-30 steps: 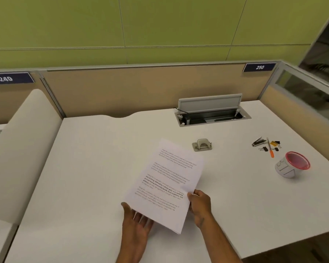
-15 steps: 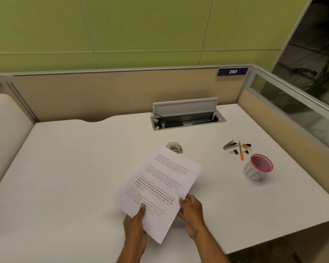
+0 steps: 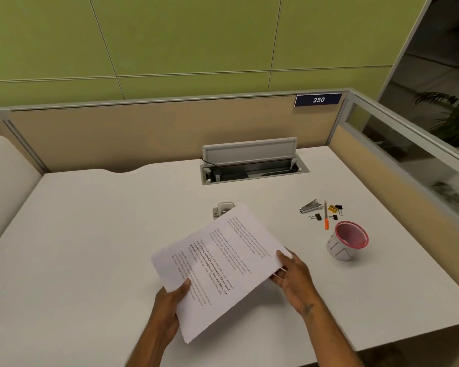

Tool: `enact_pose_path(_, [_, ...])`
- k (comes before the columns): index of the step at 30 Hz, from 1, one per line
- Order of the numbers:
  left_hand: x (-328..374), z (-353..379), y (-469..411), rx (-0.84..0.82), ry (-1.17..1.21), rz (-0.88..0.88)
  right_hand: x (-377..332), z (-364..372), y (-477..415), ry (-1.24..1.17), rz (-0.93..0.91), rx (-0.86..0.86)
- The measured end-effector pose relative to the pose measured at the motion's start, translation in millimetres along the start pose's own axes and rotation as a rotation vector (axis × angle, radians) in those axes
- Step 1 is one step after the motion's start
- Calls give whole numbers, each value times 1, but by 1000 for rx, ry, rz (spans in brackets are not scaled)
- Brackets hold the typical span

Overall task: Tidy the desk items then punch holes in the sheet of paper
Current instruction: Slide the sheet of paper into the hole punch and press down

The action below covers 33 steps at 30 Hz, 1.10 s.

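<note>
A printed sheet of paper (image 3: pixel 217 266) is held above the white desk (image 3: pixel 90 247), tilted and turned diagonally. My left hand (image 3: pixel 170 305) grips its near left edge with the thumb on top. My right hand (image 3: pixel 293 276) pinches its right edge. A grey hole punch (image 3: pixel 221 209) sits on the desk just behind the paper, partly hidden by it. At the right lie a stapler remover (image 3: pixel 311 206), an orange-tipped pen (image 3: pixel 326 214) and several binder clips (image 3: pixel 335 210). A white cup with a pink rim (image 3: pixel 345 243) lies tipped beside them.
An open cable tray with a raised lid (image 3: pixel 252 165) is set into the back of the desk. Tan partition walls (image 3: pixel 143 136) close the back and right side. The desk's front edge runs close to my forearms at the lower right.
The paper has turned further clockwise and lifted, and my left hand moved from under it to gripping its edge. The view shifted right and nearer to the desk.
</note>
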<state>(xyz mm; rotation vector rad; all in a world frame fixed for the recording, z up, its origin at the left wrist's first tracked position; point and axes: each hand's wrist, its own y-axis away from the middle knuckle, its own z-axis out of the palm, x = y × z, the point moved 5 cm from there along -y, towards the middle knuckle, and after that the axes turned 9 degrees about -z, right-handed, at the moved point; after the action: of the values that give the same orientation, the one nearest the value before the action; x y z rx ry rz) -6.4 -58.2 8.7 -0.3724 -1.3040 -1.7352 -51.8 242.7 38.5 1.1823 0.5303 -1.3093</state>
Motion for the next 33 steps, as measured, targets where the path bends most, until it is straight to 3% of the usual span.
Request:
enact_pose_path(8, [28, 0, -35, -170, -162, -167, -23, -9, -33, 391, 49, -253])
enact_pose_path(17, [44, 2, -80, -203, -204, -248, 3, -3, -70, 598, 24, -33])
enact_pose_path(22, [47, 3, -95, -80, -254, -201, 11, -10, -83, 652, 47, 25])
enact_pose_path(28, [51, -1, -106, 309, -386, 45, 11, -10, -108, 686, 36, 46])
enact_pose_path(33, [53, 12, -114, 445, -497, 102, 14, -8, -127, 717, 20, 84])
